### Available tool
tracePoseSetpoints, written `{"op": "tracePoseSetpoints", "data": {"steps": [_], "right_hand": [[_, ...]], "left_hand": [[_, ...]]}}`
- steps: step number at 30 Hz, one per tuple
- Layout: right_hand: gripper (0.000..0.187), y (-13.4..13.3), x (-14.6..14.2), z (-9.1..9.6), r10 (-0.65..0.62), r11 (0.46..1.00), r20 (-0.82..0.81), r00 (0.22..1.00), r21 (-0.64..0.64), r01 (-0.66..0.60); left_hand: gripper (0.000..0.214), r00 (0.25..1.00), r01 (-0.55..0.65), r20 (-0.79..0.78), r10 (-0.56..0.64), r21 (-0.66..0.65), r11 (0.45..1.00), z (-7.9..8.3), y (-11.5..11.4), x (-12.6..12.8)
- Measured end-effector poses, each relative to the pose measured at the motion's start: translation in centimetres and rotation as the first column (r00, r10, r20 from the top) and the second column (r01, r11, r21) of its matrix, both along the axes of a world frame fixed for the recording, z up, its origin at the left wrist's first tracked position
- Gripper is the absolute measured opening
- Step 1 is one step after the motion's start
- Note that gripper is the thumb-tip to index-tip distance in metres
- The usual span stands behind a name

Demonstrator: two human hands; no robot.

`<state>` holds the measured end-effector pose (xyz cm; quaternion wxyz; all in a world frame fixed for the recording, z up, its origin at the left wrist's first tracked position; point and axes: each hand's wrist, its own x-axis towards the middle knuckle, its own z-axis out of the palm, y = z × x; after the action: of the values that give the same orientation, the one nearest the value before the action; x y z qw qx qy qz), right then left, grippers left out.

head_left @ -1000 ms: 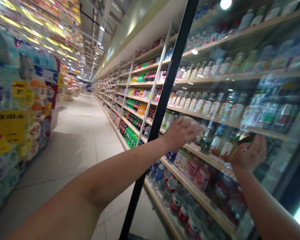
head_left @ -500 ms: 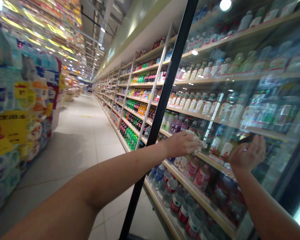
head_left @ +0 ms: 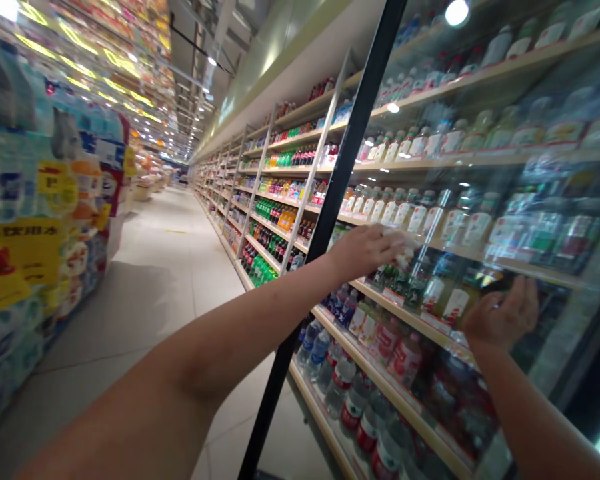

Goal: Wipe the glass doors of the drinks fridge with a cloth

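Observation:
My left hand (head_left: 367,248) reaches out to the glass door (head_left: 540,167) of a drinks cooler and presses a white cloth (head_left: 404,248) flat against the pane. Its fingers are closed on the cloth. My right hand (head_left: 503,320) is raised lower and to the right, close to the same pane. Its fingers are loosely curled, and a small dark thing (head_left: 495,280) shows at the fingertips; I cannot make out what it is. Behind the glass stand rows of bottled drinks (head_left: 410,213) on wooden shelves.
The door's black frame (head_left: 330,213) runs diagonally from top to floor just left of my left hand. Open drink shelves (head_left: 270,200) line the aisle's right side. Stacked packs with yellow price signs (head_left: 25,247) stand on the left. The tiled floor (head_left: 155,280) runs between them.
My left hand with the cloth moved down the glass, then back up and slightly right. My right hand stayed in nearly the same place, sinking a little in the view.

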<state>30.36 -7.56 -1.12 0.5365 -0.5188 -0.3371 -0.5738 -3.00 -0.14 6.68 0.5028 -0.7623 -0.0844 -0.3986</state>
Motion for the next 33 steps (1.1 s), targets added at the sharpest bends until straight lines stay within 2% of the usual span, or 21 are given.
{"op": "tracePoseSetpoints", "data": {"steps": [3,5,8,10,11,13,15,17,18,20,22,24,25,26,28,30,31,33], "right_hand": [[0.058,0.1,0.1,-0.1,-0.009,1.000,0.014,1.000,0.007,0.009],[0.059,0.1,0.2,-0.1,-0.001,1.000,0.009,1.000,0.008,0.001],[0.059,0.1,0.2,0.0,0.003,1.000,0.003,1.000,0.017,-0.003],[0.060,0.0,0.1,0.0,-0.007,1.000,0.016,1.000,0.019,0.007],[0.060,0.0,0.0,0.0,-0.013,1.000,0.019,1.000,0.018,0.012],[0.060,0.0,0.0,0.0,-0.019,1.000,0.014,1.000,0.013,0.019],[0.060,0.0,0.0,0.0,-0.018,1.000,0.006,1.000,0.009,0.018],[0.060,0.1,0.1,0.0,-0.014,1.000,-0.003,1.000,0.008,0.014],[0.060,0.1,0.1,0.0,-0.011,1.000,-0.006,1.000,0.004,0.011],[0.060,0.0,0.0,0.0,-0.002,1.000,-0.013,1.000,-0.016,0.002],[0.060,-0.1,-0.2,0.1,0.015,0.999,-0.031,0.999,-0.030,-0.015],[0.059,-0.2,-0.4,0.1,0.044,0.998,-0.046,0.998,-0.031,-0.046],[0.059,-0.2,-0.6,0.1,0.058,0.998,-0.051,0.997,-0.023,-0.060],[0.058,-0.3,-0.7,0.2,0.069,0.997,-0.051,0.996,-0.016,-0.070],[0.057,-0.3,-0.8,0.2,0.075,0.997,-0.041,0.996,-0.008,-0.076],[0.057,-0.3,-0.8,0.2,0.068,0.998,-0.028,0.997,-0.009,-0.068],[0.057,-0.3,-0.8,0.2,0.064,0.998,-0.023,0.998,-0.013,-0.065],[0.056,-0.4,-0.7,0.2,0.063,0.998,-0.011,0.998,-0.016,-0.063]], "left_hand": [[0.040,0.982,-0.030,0.182,0.047,-0.097,0.995,1.3,-0.1,-0.2],[0.041,0.983,-0.026,0.180,0.046,-0.111,0.993,0.3,-0.3,0.1],[0.036,0.998,0.039,-0.057,-0.039,-0.010,0.999,-3.0,-0.5,0.9],[0.034,0.974,0.101,-0.210,-0.085,0.070,0.992,-4.0,-0.4,0.9],[0.034,0.968,0.111,-0.234,-0.087,0.090,0.990,-3.8,-0.3,0.8],[0.035,0.985,0.075,-0.162,-0.061,0.080,0.994,-2.0,0.0,0.2],[0.038,1.000,0.009,0.029,-0.010,0.010,1.000,0.2,0.3,-0.4],[0.040,0.978,-0.017,0.205,0.027,-0.054,0.998,1.0,0.4,-0.4],[0.041,0.968,-0.012,0.249,0.027,-0.063,0.998,0.5,0.4,-0.1],[0.039,0.978,0.022,0.208,-0.015,-0.027,0.999,-1.8,0.1,0.8],[0.037,0.997,0.082,-0.017,-0.081,0.053,0.995,-4.6,-0.4,1.7],[0.034,0.963,0.129,-0.254,-0.091,0.138,0.982,-5.6,-0.7,2.3],[0.034,0.953,0.128,-0.294,-0.077,0.158,0.979,-5.3,-0.8,2.4],[0.035,0.961,0.106,-0.272,-0.060,0.158,0.982,-4.3,-0.8,2.3],[0.039,0.996,0.029,-0.083,-0.022,0.085,0.996,-1.7,-0.8,2.2],[0.041,0.992,-0.014,0.122,0.017,-0.027,1.000,0.3,-0.9,2.3],[0.040,0.983,-0.016,0.182,0.027,-0.064,0.998,0.5,-1.0,2.5],[0.039,0.984,0.003,0.176,0.008,-0.066,0.998,-0.7,-1.1,3.0]]}}
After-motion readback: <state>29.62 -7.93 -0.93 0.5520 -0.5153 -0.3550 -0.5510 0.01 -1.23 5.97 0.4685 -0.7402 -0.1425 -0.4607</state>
